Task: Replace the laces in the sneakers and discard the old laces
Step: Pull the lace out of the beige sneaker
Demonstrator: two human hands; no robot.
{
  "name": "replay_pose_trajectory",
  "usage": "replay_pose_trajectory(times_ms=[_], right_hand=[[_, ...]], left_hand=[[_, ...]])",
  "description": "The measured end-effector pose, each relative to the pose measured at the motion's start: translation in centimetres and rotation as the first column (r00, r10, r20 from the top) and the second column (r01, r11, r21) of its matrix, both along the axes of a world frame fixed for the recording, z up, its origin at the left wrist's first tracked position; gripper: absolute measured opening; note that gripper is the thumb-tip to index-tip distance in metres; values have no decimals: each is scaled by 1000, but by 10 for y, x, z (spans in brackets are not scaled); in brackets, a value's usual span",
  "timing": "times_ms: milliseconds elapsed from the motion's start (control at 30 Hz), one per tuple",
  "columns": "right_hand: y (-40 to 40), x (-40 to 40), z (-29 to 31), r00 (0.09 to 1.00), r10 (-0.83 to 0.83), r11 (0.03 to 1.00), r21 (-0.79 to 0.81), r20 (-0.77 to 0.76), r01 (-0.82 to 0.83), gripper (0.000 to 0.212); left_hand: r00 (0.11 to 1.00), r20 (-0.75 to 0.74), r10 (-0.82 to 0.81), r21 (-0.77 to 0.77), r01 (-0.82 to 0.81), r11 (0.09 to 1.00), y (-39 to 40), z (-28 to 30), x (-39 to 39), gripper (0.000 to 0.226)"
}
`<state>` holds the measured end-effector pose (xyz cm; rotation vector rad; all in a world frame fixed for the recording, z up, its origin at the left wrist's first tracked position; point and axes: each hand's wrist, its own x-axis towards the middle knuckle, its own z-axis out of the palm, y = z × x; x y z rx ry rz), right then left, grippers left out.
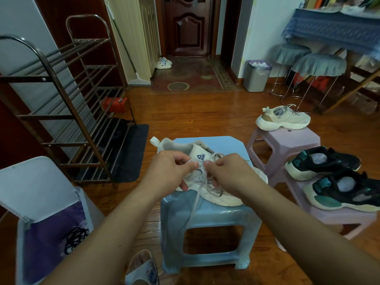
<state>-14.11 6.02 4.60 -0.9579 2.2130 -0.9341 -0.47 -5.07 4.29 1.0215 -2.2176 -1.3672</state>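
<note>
Two hands meet over the white sneaker (207, 182) on the blue stool (207, 212): left hand (170, 171) and right hand (230, 173) each pinch the grey lace (195, 204) at the eyelets, its tail dangling off the stool's edge. Tug too hard and the shoe could slide off, or the lace snag. Around them: wooden floor (185, 114), lined bin (51, 227) at left, a metal rack (67, 103), more sneakers on the pink stools (287, 140).

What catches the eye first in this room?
Dead centre, the left hand and right hand pinch a pale lace on a white sneaker atop a light-blue plastic stool. At right, two black-and-teal sneakers sit on pink stools.
</note>
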Motion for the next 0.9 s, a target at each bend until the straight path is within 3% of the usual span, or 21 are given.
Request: replay_pose_trajectory(times_ms=[67, 200, 267, 400, 433, 500, 567, 633, 667, 700, 733, 767, 800, 833, 867, 900], right_hand=[[-5, 8, -3, 998, -23, 999, -32, 52, 25, 39], [-2, 6, -2, 979, 133, 991, 30, -152, -130, 41], [7, -3, 2, 977, 163, 987, 22, -139, -161, 38], [18, -11, 7, 952, 67, 994, -64, -299, -90, 27], [19, -12, 9, 960, 62, 992, -85, -275, -88, 28], [16, -13, 20, 996, 54, 988, -138, -65, -63, 32], [13, -27, 33, 938, 74, 971, -239, 340, 11, 31], [11, -49, 37, 637, 180, 866, -428, 750, 260, 24], [11, -64, 35, 516, 218, 765, -473, 829, 437, 23], [11, -79, 32, 470, 219, 665, -483, 855, 569, 33], [13, -90, 29, 497, 178, 606, -492, 849, 624, 44], [17, -93, 28, 589, 81, 604, -510, 804, 613, 49], [19, -88, 28, 733, -49, 672, -520, 679, 527, 46], [20, -80, 25, 883, -135, 785, -496, 450, 372, 38], [20, -70, 20, 976, -127, 880, -435, 175, 193, 26], [18, -57, 15, 996, -44, 939, -344, -79, 14, 18]], left_hand=[[1000, -5, -5, -5, 5, 1000, 0, 0, 0, 17], [1000, 4, 6, -35, -6, 999, 0, -1, 1, 15], [1000, 1, 11, -35, -11, 999, 0, -1, 1, 14], [1000, 13, -12, -14, 12, 1000, -2, 0, 1, 15], [1000, 15, -20, -12, 20, 1000, -2, 0, 2, 16], [999, 18, -35, -10, 36, 999, -2, 0, 2, 16], [999, 19, -46, -2, 46, 999, -3, 0, 3, 16], [999, 17, -50, 9, 50, 999, -3, 0, 3, 16], [999, 20, -48, 11, 48, 999, -3, 0, 3, 16], [999, 24, -45, 12, 45, 999, -3, 0, 3, 16], [999, 25, -43, 11, 43, 999, -2, 0, 3, 16], [999, 24, -43, 7, 43, 999, -2, 0, 3, 16], [999, 22, -44, 1, 44, 999, -1, 0, 3, 17], [999, 20, -45, -8, 46, 999, -2, 0, 3, 17], [999, 21, -47, -17, 48, 999, -1, 0, 3, 18], [999, 24, -48, -30, 48, 998, -1, -1, 2, 18]])
